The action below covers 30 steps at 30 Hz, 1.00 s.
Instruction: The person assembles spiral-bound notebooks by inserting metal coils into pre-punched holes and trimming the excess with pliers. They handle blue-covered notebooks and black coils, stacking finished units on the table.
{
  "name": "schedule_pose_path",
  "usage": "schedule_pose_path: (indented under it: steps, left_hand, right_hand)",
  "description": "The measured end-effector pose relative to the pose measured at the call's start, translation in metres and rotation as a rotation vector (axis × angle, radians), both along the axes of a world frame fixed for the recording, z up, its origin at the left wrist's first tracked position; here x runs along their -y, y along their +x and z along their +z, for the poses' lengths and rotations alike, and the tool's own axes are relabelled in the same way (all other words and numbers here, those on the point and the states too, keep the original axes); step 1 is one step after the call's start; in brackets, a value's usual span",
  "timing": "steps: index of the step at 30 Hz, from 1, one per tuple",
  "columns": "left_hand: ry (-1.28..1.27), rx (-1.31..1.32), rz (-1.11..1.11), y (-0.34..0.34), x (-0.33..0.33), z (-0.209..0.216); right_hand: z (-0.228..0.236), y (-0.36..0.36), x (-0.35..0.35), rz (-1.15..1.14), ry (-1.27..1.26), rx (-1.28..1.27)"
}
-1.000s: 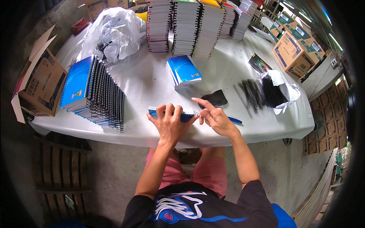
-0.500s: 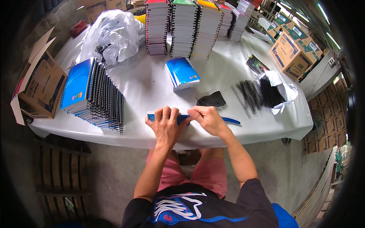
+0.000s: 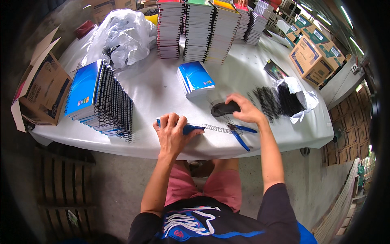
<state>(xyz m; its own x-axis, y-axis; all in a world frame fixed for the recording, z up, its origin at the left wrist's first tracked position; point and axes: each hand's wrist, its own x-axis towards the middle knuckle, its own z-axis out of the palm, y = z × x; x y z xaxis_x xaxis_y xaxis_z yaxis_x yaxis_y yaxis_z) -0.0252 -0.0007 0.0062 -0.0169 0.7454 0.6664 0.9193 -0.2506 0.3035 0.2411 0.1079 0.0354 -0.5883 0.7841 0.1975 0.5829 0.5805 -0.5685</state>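
Note:
My left hand point(image 3: 171, 132) is closed over a small blue-covered notebook point(image 3: 188, 129), pressing it against the table near the front edge. A dark spiral coil point(image 3: 217, 128) sticks out past the notebook's right end and reaches the blue-handled pliers point(image 3: 239, 136). My right hand point(image 3: 245, 110) is at the right end of a black curved object point(image 3: 224, 108), its thumb and forefinger apart; I cannot tell whether they touch it. Behind lies a short stack of blue notebooks point(image 3: 196, 77). Many coil-bound notebooks point(image 3: 99, 101) are stacked to the left.
Loose black coils point(image 3: 266, 103) lie at the right beside a white wrapper point(image 3: 310, 97) holding more. Tall notebook stacks point(image 3: 197, 32) and a crumpled plastic bag point(image 3: 124, 36) stand at the back. Cardboard boxes are at the left point(image 3: 46, 87) and right point(image 3: 308, 59).
My right hand has left the notebook's end and moved right and away from me to the black object. The protruding coil and the pliers now show. My left hand stays on the notebook.

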Motion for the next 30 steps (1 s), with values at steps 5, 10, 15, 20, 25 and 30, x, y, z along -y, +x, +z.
schedule_pose_path:
  steps: [5,10,15,20,25,30]
  left_hand:
    - [0.039,-0.014,-0.030,-0.003,0.003,-0.002]
    - [0.001,0.003,-0.074,-0.002,0.008,0.004]
    - [-0.010,0.023,-0.075,-0.005,0.012,0.005]
    - [-0.029,0.001,-0.106,-0.007,0.011,0.004]
    - [-0.044,0.054,-0.116,-0.004,0.008,0.006]
    - [-0.028,0.112,-0.115,-0.005,0.003,0.001]
  right_hand:
    - [-0.010,0.001,-0.018,-0.249,0.373,0.571]
    - [0.017,0.026,-0.034,-0.899,0.691,0.631]
    - [0.037,0.016,-0.020,-0.200,-0.323,-0.950]
    - [0.024,-0.071,0.036,0.346,-0.381,-0.402]
    - [0.023,-0.072,0.026,0.435,-0.620,-0.835]
    - [0.013,-0.073,0.004,0.275,-0.232,-0.316]
